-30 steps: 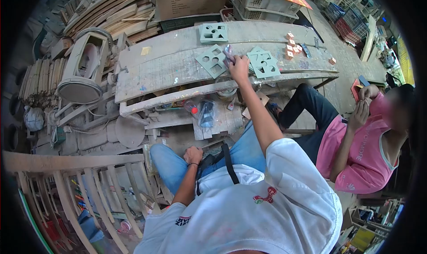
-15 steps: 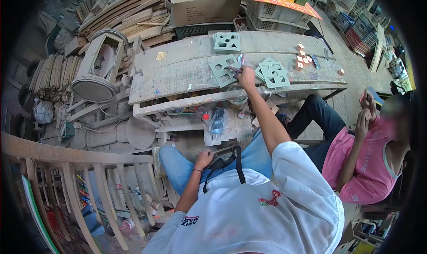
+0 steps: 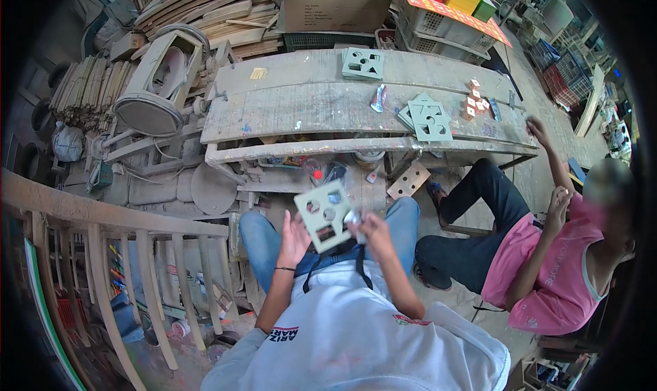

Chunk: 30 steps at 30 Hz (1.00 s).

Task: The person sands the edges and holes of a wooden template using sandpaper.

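A pale green board with cut-out shapes [image 3: 316, 221] is held up above my lap, tilted. At its right edge my right hand [image 3: 375, 232] grips it, with a small silvery thing [image 3: 353, 220] at the fingers, too blurred to name. My left hand [image 3: 293, 242] is open at the board's left edge, palm turned up and fingers apart. On the bench [image 3: 274, 110] lie more such boards: one stack [image 3: 363, 62] at the back and another stack [image 3: 431, 123] toward the right front. A small shiny packet [image 3: 378, 98] lies between them.
A co-worker in a pink top [image 3: 547, 268] sits at right, one arm reaching toward the bench's end. Small wooden blocks [image 3: 471, 107] stand there. A wooden railing [image 3: 123, 216] runs along my left. A holed wooden board [image 3: 409, 179] is below the bench.
My right hand has come back from the bench with one green board to my lap. My left hand has risen from my thigh and opened beside it. The co-worker's arm has extended toward the bench.
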### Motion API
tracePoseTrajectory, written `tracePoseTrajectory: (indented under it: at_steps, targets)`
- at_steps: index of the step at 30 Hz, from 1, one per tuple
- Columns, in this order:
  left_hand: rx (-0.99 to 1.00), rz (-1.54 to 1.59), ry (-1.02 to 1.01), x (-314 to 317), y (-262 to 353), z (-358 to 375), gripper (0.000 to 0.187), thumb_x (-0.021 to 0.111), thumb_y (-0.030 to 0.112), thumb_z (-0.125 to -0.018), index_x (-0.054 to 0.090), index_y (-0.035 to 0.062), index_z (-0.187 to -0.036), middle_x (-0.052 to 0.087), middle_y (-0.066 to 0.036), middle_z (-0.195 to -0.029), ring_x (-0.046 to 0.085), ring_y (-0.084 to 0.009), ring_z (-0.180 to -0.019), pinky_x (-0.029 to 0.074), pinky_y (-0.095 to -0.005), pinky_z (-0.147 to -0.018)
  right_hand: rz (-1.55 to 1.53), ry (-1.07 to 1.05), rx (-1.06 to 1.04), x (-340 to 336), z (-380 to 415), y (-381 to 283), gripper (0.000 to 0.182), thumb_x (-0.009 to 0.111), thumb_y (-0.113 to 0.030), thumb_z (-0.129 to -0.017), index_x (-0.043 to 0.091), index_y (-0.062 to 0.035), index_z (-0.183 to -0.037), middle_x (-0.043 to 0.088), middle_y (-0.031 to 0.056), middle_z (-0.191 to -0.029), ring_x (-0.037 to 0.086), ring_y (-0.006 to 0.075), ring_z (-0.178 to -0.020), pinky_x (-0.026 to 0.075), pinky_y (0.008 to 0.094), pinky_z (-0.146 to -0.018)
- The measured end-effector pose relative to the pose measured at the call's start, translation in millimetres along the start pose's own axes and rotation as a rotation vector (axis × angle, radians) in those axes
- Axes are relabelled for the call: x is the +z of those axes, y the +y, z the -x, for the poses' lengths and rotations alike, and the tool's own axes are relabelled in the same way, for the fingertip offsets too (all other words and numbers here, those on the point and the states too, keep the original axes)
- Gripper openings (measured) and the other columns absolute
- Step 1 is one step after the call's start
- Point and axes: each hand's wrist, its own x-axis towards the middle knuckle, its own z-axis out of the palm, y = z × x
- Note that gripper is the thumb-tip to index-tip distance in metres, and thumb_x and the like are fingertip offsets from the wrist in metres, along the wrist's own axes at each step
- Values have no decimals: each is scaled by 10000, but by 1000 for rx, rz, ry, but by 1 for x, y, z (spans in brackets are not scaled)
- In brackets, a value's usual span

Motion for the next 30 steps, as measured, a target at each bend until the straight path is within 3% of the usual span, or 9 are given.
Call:
tracePoseTrajectory:
  at_steps: [2, 6, 10, 12, 16, 22, 24, 27, 30]
  targets:
    - [-46, 26, -44, 16, 2, 3, 754, 316, 615, -929, 322, 33, -1408, 474, -176, -1334, 467, -287, -1229, 431, -407, -935, -224, -35, 66, -2, 27, 41, 137, 583, 63, -818, 572, 42, -953, 623, 111, -1073, 623, 196, -980, 501, 301, -821]
    - [-60, 240, -208, 11, -13, 3, 771, 379, 641, -889, 331, 75, -1410, 440, -153, -1367, 487, -270, -1175, 392, -369, -961, -175, -89, 39, 3, 28, 24, 146, 579, 65, -814, 569, 38, -958, 606, 91, -1016, 613, 162, -886, 502, 301, -788]
    - [16, 220, -273, 48, -14, 19, 773, 365, 618, -908, 357, -2, -1371, 414, -134, -1372, 409, -256, -1250, 307, -421, -1063, 89, -127, -175, 31, 21, -10, 178, 604, 9, -820, 588, 14, -997, 598, 37, -890, 568, 106, -826, 471, 263, -711]
    - [95, 221, -128, 54, -10, 30, 793, 398, 641, -870, 406, -22, -1305, 423, -161, -1358, 422, -271, -1233, 314, -414, -1054, 227, -171, -241, 40, 18, -9, 167, 615, -8, -819, 594, 6, -984, 583, 14, -851, 541, 86, -803, 450, 244, -694]
    - [296, 306, -203, 35, 4, 60, 831, 405, 626, -844, 318, -10, -1371, 357, -174, -1426, 364, -284, -1295, 269, -415, -1084, 508, -272, -328, 58, 21, -1, 137, 643, -48, -812, 604, -8, -937, 527, -38, -761, 461, 55, -733, 392, 207, -652]
    - [388, 343, -249, 15, 10, 96, 813, 405, 599, -861, 228, 51, -1434, 318, -161, -1445, 315, -315, -1331, 265, -525, -1067, 388, -358, -177, 61, 36, 15, 132, 654, -66, -816, 614, 9, -918, 516, -36, -741, 448, 42, -687, 370, 210, -615]
    - [399, 342, -290, 12, 9, 97, 809, 409, 596, -862, 208, 76, -1449, 317, -161, -1439, 304, -327, -1339, 262, -576, -1059, 647, -321, -483, 47, 30, 22, 174, 652, -59, -814, 637, 21, -968, 547, -13, -771, 474, 55, -719, 384, 212, -647]
    - [411, 364, -329, 24, 9, 97, 781, 429, 592, -858, 198, 153, -1461, 321, -160, -1420, 290, -343, -1342, 192, -737, -1019, 342, -348, -196, 32, 40, 15, 368, 602, -1, -832, 557, 10, -1197, 619, 75, -914, 575, 116, -817, 431, 219, -730]
    - [335, 406, -256, 24, 2, 89, 793, 430, 612, -851, 208, 157, -1461, 324, -154, -1423, 285, -340, -1346, 191, -740, -1019, 242, -339, -182, 32, 51, -4, 398, 543, 44, -852, 529, -2, -1247, 626, 75, -916, 596, 130, -806, 449, 225, -702]
